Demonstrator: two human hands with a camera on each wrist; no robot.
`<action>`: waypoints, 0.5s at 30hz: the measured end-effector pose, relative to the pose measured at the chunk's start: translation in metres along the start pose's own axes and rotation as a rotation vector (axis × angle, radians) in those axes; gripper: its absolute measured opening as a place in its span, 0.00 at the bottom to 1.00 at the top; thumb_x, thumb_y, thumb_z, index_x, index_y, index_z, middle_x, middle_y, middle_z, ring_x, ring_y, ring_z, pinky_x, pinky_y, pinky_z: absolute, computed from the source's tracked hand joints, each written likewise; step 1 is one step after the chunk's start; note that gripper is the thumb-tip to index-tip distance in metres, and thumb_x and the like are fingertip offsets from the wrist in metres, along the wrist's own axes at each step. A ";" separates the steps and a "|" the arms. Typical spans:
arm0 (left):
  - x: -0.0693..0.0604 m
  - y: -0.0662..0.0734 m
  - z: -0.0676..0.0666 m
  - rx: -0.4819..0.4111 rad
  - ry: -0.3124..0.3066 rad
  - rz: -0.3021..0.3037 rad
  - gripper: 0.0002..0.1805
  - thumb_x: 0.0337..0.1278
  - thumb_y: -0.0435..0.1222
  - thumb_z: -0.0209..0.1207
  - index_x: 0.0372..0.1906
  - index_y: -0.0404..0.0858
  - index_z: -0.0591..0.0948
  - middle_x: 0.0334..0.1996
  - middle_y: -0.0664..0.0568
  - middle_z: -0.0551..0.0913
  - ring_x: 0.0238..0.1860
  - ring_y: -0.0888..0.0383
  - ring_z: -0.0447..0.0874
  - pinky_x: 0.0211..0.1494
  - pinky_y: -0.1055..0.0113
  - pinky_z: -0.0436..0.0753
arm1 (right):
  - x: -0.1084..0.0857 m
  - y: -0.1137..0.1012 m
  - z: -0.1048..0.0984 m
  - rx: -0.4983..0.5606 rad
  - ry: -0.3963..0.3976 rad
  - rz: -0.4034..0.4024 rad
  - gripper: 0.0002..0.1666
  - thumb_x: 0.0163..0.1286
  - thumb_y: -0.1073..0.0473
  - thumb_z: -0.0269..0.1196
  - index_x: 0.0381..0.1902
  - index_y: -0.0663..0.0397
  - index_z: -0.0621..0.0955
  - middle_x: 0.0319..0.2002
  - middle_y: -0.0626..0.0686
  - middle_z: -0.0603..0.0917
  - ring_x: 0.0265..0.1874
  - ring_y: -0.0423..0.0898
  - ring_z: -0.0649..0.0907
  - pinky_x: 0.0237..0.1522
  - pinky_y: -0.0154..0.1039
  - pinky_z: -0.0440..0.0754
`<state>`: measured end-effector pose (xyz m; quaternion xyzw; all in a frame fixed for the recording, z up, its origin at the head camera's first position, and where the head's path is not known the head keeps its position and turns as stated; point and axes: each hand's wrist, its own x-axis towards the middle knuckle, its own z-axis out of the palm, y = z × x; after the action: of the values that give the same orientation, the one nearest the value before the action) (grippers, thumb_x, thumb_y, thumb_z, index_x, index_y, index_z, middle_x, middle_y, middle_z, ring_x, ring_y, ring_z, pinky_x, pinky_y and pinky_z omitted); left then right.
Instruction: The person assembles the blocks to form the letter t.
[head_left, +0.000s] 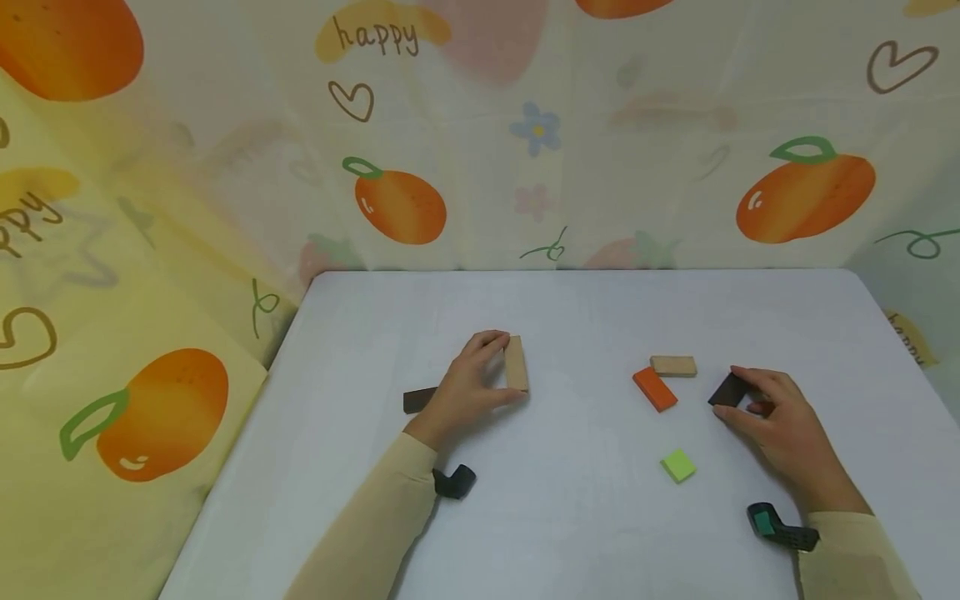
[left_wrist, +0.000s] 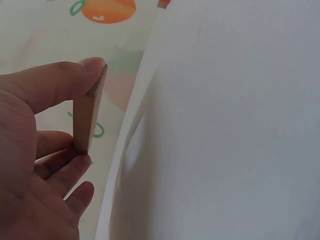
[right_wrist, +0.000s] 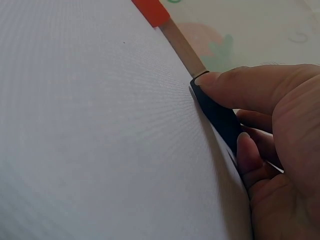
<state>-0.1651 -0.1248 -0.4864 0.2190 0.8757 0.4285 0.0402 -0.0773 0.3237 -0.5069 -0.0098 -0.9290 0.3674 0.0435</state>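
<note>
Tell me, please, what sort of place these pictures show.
Probably an indoor corner for play or tabletop work, though little of the room shows: a white table, a fruit-printed cloth behind it, and several small blocks.

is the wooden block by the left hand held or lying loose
Held: the left hand pinches the wooden block by its two ends.

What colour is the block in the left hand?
Light tan: the wooden block in the left hand shows best in the head view.
</note>
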 end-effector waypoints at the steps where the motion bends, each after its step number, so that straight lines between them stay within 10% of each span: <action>1: 0.001 0.000 0.002 0.001 -0.008 0.001 0.51 0.55 0.39 0.84 0.81 0.32 0.71 0.76 0.48 0.71 0.79 0.50 0.66 0.79 0.52 0.66 | 0.000 0.000 0.000 0.000 -0.001 0.000 0.39 0.75 0.60 0.75 0.76 0.70 0.73 0.68 0.72 0.70 0.52 0.66 0.79 0.42 0.21 0.67; 15: 0.002 -0.003 0.025 -0.014 -0.133 0.024 0.52 0.55 0.43 0.84 0.82 0.35 0.71 0.78 0.55 0.69 0.79 0.58 0.64 0.79 0.59 0.64 | 0.001 -0.002 0.000 0.008 -0.003 -0.033 0.40 0.74 0.55 0.76 0.76 0.67 0.74 0.69 0.70 0.71 0.51 0.58 0.73 0.43 0.25 0.66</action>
<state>-0.1614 -0.1079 -0.5044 0.2571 0.8654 0.4195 0.0948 -0.0783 0.3226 -0.5052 0.0063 -0.9277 0.3702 0.0484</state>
